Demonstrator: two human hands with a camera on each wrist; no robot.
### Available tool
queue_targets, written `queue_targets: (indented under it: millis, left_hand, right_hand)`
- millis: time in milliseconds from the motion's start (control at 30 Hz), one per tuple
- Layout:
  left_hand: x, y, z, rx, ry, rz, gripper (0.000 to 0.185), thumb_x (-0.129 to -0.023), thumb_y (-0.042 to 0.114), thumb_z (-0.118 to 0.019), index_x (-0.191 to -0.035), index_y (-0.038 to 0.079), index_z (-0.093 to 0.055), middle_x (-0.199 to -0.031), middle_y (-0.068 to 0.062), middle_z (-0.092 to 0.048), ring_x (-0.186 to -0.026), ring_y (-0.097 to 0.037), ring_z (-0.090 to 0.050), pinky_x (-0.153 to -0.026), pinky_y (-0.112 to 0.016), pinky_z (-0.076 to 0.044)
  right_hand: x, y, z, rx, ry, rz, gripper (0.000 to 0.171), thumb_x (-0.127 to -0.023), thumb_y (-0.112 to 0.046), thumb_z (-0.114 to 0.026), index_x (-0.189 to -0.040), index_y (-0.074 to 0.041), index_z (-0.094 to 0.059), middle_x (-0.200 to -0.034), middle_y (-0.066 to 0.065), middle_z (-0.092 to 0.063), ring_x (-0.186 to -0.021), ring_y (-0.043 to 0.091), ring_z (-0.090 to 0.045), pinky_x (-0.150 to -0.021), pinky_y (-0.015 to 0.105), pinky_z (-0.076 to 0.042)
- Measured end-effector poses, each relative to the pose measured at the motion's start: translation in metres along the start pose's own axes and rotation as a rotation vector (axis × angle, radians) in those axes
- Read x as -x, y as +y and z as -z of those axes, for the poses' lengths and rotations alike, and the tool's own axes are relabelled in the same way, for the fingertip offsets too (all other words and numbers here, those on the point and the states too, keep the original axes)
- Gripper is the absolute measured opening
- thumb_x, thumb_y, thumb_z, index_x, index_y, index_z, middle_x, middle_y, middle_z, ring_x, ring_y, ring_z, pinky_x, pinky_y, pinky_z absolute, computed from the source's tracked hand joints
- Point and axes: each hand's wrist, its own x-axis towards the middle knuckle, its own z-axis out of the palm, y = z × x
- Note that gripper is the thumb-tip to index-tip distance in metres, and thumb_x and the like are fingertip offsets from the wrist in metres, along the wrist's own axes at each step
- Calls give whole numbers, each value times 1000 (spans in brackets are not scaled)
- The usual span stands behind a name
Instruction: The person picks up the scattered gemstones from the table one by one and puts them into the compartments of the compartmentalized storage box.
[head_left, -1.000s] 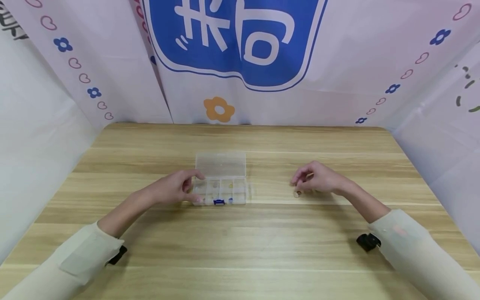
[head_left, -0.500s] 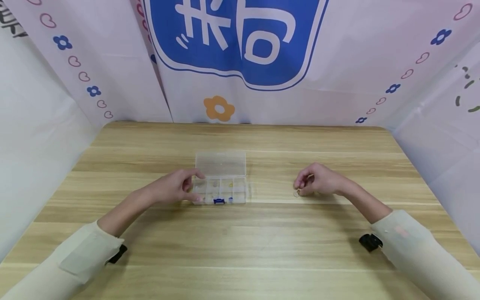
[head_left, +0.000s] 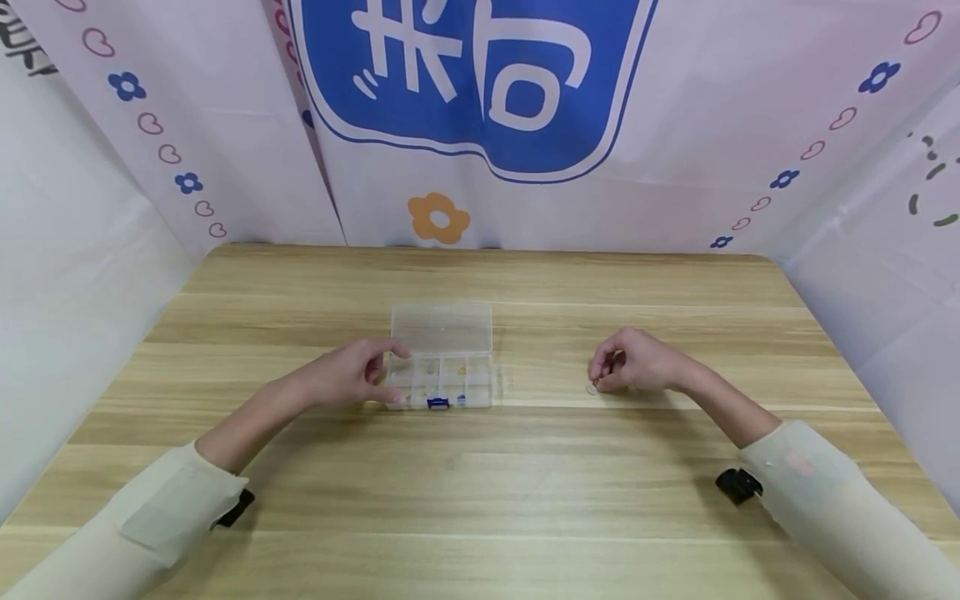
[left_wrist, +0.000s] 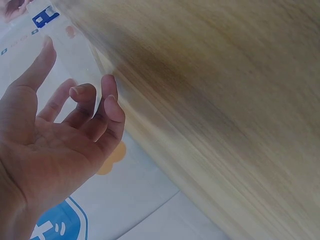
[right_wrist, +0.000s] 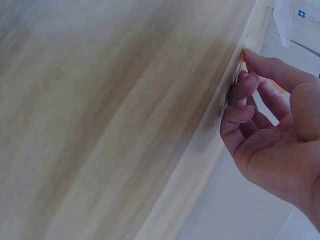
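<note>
A clear plastic compartment box [head_left: 480,405] lies with its lid [head_left: 442,327] folded back. My left hand [head_left: 352,372] holds its left end, thumb at the front corner and index finger by the hinge side. In the left wrist view the left hand [left_wrist: 60,130] has its other fingers loosely bent. To the right of the box, my right hand [head_left: 637,360] bends down to the tabletop. Its thumb and fingertips pinch a small orange-brown thing [right_wrist: 243,55], mostly hidden. A small clear round piece [head_left: 592,388] shows by these fingertips; its kind is unclear.
Tiny yellow [head_left: 462,370] and blue [head_left: 461,399] pieces lie in the box's compartments. A blue latch [head_left: 438,403] sits on its front. The wooden table [head_left: 480,492] meets a printed cloth backdrop [head_left: 600,208] at its far edge.
The right hand has shifted slightly right and lower, and its fingertips have closed together at the small thing. The left hand and the box have stayed in place.
</note>
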Motion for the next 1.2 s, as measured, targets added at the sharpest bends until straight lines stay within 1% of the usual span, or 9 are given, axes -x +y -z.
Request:
queue_targets:
  millis: [133, 333, 500, 800, 1000, 1200]
  left_hand:
    - [0, 1, 0, -4, -2, 7, 57, -90, 23, -83, -132, -6, -58, -70, 1, -45, -64, -14, -40, -60, -28, -36]
    - [-1, 2, 0, 0, -9, 20, 58, -91, 24, -83, -133, -6, -58, -71, 0, -46, -65, -14, -40, -59, -28, -36]
    - [-1, 2, 1, -6, 1, 19, 57, -89, 22, -84, -132, -7, -59, -71, 0, -46, -65, -14, -41, -59, -27, -36]
    - [-1, 1, 0, -2, 4, 8, 58, -88, 22, -85, -131, -7, -59, -71, 0, -47, -65, -14, -42, -59, -27, -37]
    - [-1, 2, 0, 6, 3, 4, 58, -89, 21, -84, -132, -8, -59, -71, 0, -46, -65, -14, -41, -59, -27, -36]
    - [0, 3, 1, 6, 3, 11, 58, -89, 21, -84, -132, -8, -58, -71, 0, -46, -66, -14, -41, -59, -27, -35]
  right_hand:
    - [0, 0, 0, 8, 17, -15, 9, -86, 6, -78, -86, -1, -71, -85, 5, -70, -76, 16, -59, -64, 23, -49]
    - [-2, 0, 2, 29, 75, -40, 11, -85, 5, -79, -87, -1, -69, -87, 6, -68, -74, 16, -58, -63, 23, -49]
    - [-4, 0, 3, 30, 99, -47, 11, -85, 5, -78, -88, -1, -69, -86, 7, -67, -74, 17, -57, -62, 23, -49]
    - [-6, -1, 3, 47, 126, -41, 10, -87, 3, -78, -90, -2, -70, -85, 6, -67, -75, 18, -54, -63, 24, -46]
    - [-9, -4, 0, 67, 156, -23, 10, -87, 3, -78, -89, -3, -71, -86, 5, -68, -76, 18, -57, -65, 24, -48]
    - [-13, -6, -2, 71, 159, 0, 8, -88, 3, -77, -90, -2, -72, -86, 5, -69, -75, 18, -57, -65, 23, -48]
